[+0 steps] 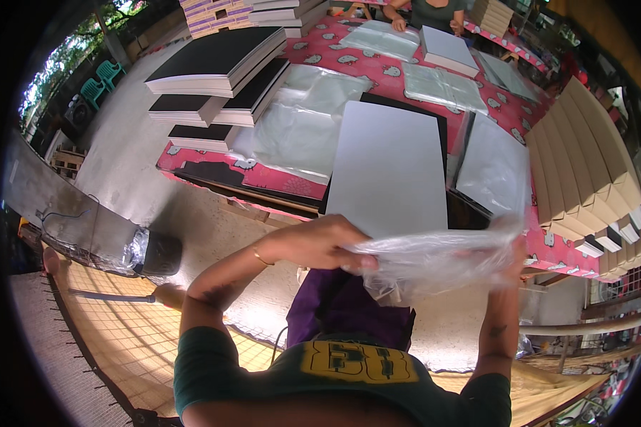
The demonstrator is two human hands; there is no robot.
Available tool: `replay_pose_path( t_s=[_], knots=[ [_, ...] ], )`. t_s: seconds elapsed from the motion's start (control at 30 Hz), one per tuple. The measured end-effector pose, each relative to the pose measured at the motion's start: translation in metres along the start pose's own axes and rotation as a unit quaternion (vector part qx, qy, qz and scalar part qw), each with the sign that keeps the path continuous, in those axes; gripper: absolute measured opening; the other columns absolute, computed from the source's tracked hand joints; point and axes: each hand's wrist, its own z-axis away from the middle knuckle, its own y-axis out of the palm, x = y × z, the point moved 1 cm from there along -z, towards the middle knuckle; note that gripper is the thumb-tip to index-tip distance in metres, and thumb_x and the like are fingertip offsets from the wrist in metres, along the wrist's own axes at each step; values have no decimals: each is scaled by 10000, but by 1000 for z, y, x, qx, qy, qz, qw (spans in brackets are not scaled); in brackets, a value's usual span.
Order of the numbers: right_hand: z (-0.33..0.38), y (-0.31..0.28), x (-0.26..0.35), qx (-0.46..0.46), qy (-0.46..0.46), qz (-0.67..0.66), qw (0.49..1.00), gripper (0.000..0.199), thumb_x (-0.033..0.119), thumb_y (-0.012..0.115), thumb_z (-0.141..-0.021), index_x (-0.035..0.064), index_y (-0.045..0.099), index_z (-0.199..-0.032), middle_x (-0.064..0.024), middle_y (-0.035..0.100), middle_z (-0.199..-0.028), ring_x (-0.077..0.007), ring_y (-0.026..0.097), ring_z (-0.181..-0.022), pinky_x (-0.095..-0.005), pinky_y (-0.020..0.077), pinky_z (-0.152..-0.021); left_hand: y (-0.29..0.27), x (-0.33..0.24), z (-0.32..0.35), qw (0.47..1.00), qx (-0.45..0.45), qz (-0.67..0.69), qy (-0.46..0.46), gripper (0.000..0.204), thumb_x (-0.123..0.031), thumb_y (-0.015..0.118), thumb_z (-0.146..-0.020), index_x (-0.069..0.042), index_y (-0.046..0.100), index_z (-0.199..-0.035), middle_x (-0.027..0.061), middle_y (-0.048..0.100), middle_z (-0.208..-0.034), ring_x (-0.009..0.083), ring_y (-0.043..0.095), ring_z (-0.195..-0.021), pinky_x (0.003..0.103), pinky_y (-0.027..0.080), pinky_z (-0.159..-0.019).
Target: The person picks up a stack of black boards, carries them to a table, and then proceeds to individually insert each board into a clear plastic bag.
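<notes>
My left hand [320,243] and my right hand [514,257] both grip a clear plastic bag [434,260], stretched between them close to my chest. Just beyond the bag a grey rectangular board [388,167] lies on the table with the red patterned cloth [274,178], resting over a black sheet. To its right sits another clear plastic sleeve [491,171], tilted up on edge.
Stacks of black-topped boards [221,60] stand at the left of the table, loose plastic sleeves [299,121] in the middle, a row of tan cardboard pieces [591,164] at the right. Another person [427,14] sits at the far end. A woven mat [121,320] lies below left.
</notes>
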Motion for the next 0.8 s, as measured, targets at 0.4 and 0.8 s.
replay_pose_path(
  t_s=[0.4, 0.8],
  knots=[
    [10, -21, -64, 179, 148, 84, 969, 295, 278, 675, -839, 1, 631, -930, -93, 592, -759, -200, 546, -660, -399, 451, -772, 18, 63, 62, 842, -171, 508, 62, 318, -272, 640, -840, -1, 581, -996, 109, 642, -880, 170, 623, -734, 279, 486, -693],
    [22, 17, -123, -408, -121, 372, 825, 437, -36, 477, -871, 36, 505, -1301, -37, 575, -813, -77, 517, -594, -230, 447, -492, 112, 79, 11, 748, -609, 234, -124, 202, 17, 459, -871, 17, 554, -1050, 48, 598, -764, 77, 537, -583, 228, 438, -481]
  ],
)
